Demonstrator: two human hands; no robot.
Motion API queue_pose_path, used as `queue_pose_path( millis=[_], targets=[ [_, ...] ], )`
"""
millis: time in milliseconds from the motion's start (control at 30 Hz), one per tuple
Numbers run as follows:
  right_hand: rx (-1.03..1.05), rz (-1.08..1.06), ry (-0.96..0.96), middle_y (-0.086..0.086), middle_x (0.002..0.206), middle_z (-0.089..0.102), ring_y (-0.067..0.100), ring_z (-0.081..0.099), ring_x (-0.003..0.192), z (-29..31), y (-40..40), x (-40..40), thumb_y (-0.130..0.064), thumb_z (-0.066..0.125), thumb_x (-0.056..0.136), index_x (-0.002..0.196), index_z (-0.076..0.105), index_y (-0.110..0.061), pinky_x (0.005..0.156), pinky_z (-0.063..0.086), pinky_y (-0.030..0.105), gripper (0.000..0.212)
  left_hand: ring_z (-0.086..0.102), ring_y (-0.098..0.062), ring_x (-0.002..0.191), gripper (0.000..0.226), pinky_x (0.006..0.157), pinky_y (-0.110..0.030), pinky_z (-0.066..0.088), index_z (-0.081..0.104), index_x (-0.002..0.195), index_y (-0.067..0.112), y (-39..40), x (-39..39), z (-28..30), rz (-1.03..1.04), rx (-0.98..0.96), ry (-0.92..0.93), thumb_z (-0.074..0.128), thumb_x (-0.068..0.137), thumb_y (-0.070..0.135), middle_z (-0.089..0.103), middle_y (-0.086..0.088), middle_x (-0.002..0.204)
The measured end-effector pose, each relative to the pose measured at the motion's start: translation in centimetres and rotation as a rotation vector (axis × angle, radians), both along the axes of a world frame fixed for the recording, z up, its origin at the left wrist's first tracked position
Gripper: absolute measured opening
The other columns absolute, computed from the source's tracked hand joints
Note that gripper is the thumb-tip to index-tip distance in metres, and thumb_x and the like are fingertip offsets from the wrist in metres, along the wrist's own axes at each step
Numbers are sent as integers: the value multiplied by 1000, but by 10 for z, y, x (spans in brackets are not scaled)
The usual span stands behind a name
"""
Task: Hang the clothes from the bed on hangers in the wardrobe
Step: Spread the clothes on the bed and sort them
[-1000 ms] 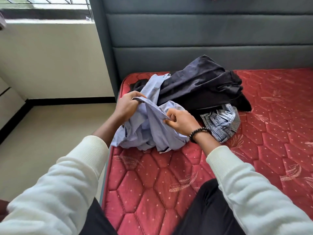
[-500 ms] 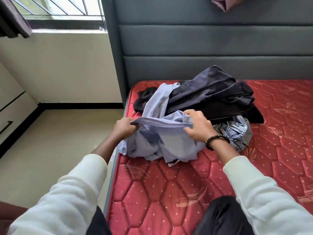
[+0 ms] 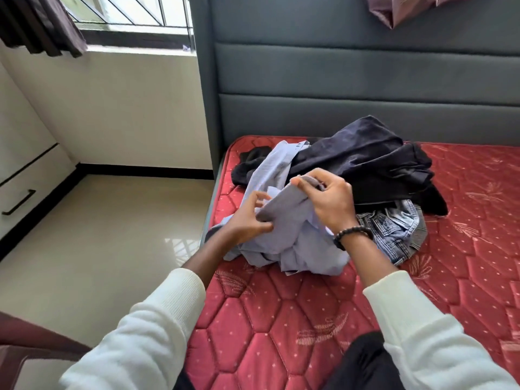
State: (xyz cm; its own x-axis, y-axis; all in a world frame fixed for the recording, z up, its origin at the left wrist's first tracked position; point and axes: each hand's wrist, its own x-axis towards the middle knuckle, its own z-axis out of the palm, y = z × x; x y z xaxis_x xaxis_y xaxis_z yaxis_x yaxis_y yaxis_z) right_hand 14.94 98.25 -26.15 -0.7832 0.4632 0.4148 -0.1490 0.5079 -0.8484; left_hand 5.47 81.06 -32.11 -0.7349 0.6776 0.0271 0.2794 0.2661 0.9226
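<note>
Red quilted mattress carries the clothes pile at the headboard end of the bed, near its left edge. We note a light blue shirt at the front of the pile, crumpled, its lower folds lying on the mattress and one sleeve or panel running up over a dark navy garment behind it. Faded denim jeans lie just beside the shirt on its right, partly under the navy garment.

We record both hands on the shirt. The left hand has its fingers curled and pinching a raised fold of the fabric at its left end. The right hand, with a dark bead bracelet at the wrist, has fingers and thumb clamped on the same fold at its upper end, lifting it clear of the pile. Both forearms wear white sleeves.

A grey padded headboard stands behind the pile. To the left we see a pale tiled floor and a window with a dark curtain.
</note>
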Motion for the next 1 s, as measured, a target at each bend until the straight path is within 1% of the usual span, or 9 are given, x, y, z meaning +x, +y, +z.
queue_pose_path(
  millis=[100,267,433,533,633,700,800,900,1000],
  targets=[
    [-107,-19,139,-15,66,61,0,48,67,20,19,13,-25,79,85,73,69,-19,67,43,18,17,64,-21,95,24,75,-31,46,67,103,17,-16,-12,-34,-19,-275,320,70,80,22,69,-2,100],
    [-203,-251,310,-11,74,56,7,47,75,30,75,29,-33,74,90,73,63,-30,73,42,29,20,63,-25,85,26,74,-38,43,69,90,1,-26,-28,-26,159,-282,332,50,93,17,71,-14,90],
    [-36,-327,9,-8,85,65,9,59,76,0,73,24,-36,72,83,97,64,-28,79,52,35,18,59,-18,83,32,70,-28,43,66,109,4,-1,-40,20,514,-125,26,41,90,1,66,-8,101],
    [140,-45,-208,-9,93,62,0,56,75,-8,25,16,-18,73,85,126,57,-29,73,44,20,46,61,-14,57,31,49,-23,47,59,111,-8,26,-30,44,375,95,-314,46,84,2,62,-18,91],
    [191,204,-433,-5,120,57,-1,59,101,-20,-16,-1,-35,81,70,152,14,-42,93,49,22,106,66,-20,78,24,64,-27,52,65,105,5,45,-3,68,94,102,-263,60,85,15,68,-10,94],
    [86,263,-433,-2,131,55,5,60,113,-19,-24,-8,-36,87,66,151,0,-41,96,52,26,122,66,-19,89,32,73,-30,52,63,114,10,43,5,74,13,96,-244,64,88,27,68,-7,103],
    [-138,246,-329,-7,109,63,-3,65,91,-2,-18,-11,-9,79,82,147,26,-26,71,49,8,86,64,-13,97,33,80,-26,53,57,129,7,23,8,77,-86,196,-343,50,103,27,66,-5,111],
    [29,109,-320,-8,88,69,12,64,86,18,-8,-23,-18,69,83,114,58,-32,82,56,31,36,64,-7,105,28,90,-25,50,61,124,11,12,1,70,-24,295,-220,60,99,24,68,-4,118],
    [59,85,-219,-9,93,73,12,66,92,55,-3,-38,-14,60,76,102,65,-32,90,55,41,32,61,-13,117,70,96,-29,52,48,136,40,12,-8,58,87,395,-152,83,76,36,57,-5,131]
  ],
)
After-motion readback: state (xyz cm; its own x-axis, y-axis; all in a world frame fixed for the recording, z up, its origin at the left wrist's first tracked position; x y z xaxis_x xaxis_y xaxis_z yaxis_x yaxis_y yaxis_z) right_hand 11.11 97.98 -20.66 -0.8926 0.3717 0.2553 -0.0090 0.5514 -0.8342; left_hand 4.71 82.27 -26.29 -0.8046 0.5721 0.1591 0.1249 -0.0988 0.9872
